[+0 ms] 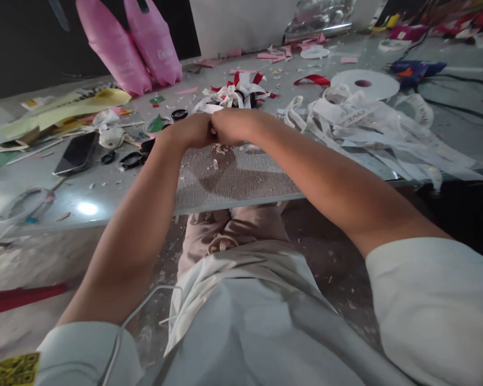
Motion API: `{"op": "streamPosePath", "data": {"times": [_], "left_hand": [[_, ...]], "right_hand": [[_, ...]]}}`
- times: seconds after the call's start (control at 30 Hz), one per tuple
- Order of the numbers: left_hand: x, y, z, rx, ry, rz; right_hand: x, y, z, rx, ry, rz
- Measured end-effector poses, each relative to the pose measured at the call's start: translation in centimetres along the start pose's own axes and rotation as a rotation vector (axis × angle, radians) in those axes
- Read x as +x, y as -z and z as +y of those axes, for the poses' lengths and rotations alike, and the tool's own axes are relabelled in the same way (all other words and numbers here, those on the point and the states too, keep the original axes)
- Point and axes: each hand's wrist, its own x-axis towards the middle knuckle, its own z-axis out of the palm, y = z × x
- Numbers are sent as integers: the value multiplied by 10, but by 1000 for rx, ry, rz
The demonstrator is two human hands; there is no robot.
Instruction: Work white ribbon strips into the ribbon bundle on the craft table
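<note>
White ribbon strips point(370, 131) are lying in a loose heap at the right of the frame, spilling over the counter point(84, 185) edge. Near the centre, slightly above the middle of the frame, the left hand point(187, 131) and right hand point(235, 124) are pressing together, knuckle to knuckle, both curled closed; whatever they are pinching between them is too small and hidden to tell. They are hovering over a grey textured mat point(233, 177) that is lying at the near edge of the counter, with small scraps on it. Just behind the hands a tangle of red and white ribbon point(237, 91) is sitting. A white tape roll point(364, 84) is lying flat in the upper right, with a blue glue gun point(414, 69) beyond it. A dark phone point(77, 153) is lying at the left, near black rings point(132, 159). Two pink bags point(139, 45) are leaning at the upper left
</note>
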Motion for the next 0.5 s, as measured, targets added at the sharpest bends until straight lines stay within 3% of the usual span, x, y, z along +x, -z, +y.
{"op": "streamPosePath", "data": {"times": [0.2, 0.5], "left_hand": [[0, 1, -6, 58, -33, -34], [8, -5, -15, 51, -71, -5]], "right_hand": [[-2, 2, -3, -76, 19, -29], [3, -1, 0, 20, 11, -6]]}}
